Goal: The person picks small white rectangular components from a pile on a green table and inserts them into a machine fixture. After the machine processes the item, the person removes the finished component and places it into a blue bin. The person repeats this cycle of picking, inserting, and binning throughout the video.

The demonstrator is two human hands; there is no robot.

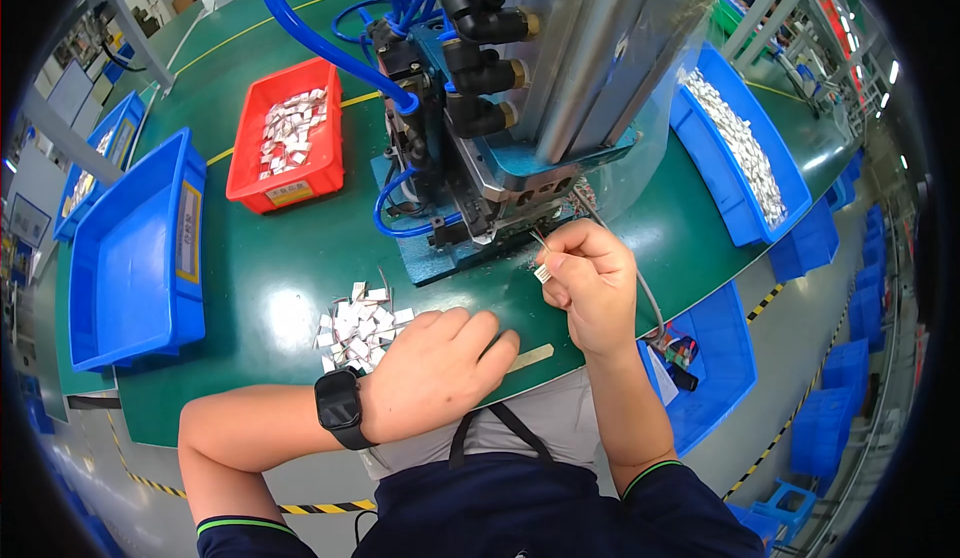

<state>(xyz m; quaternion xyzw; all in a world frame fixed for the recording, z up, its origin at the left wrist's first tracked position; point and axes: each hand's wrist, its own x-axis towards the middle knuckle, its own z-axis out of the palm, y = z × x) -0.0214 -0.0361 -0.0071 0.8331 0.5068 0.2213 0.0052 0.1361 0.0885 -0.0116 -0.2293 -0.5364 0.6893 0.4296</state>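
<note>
My right hand (pixel 597 283) pinches a small white connector (pixel 543 273) with short thin wires between thumb and fingers. It is just in front of the lower jaw of a pneumatic press (pixel 525 198), and the wires point toward that jaw. My left hand (pixel 435 366) rests low over the green table near its front edge, back of the hand up and fingers curled under. Whatever those fingers may hold is hidden. Beside it, to the left, lies a loose pile of white connectors (pixel 358 328) with short wires.
A red bin (pixel 245 163) of white pieces stands left of the press. Farther left is a blue bin (pixel 130 288). On the right, another blue bin (pixel 710 173) is full of white pieces. A grey cable (pixel 640 283) and a tape strip (pixel 530 358) lie close to my hands.
</note>
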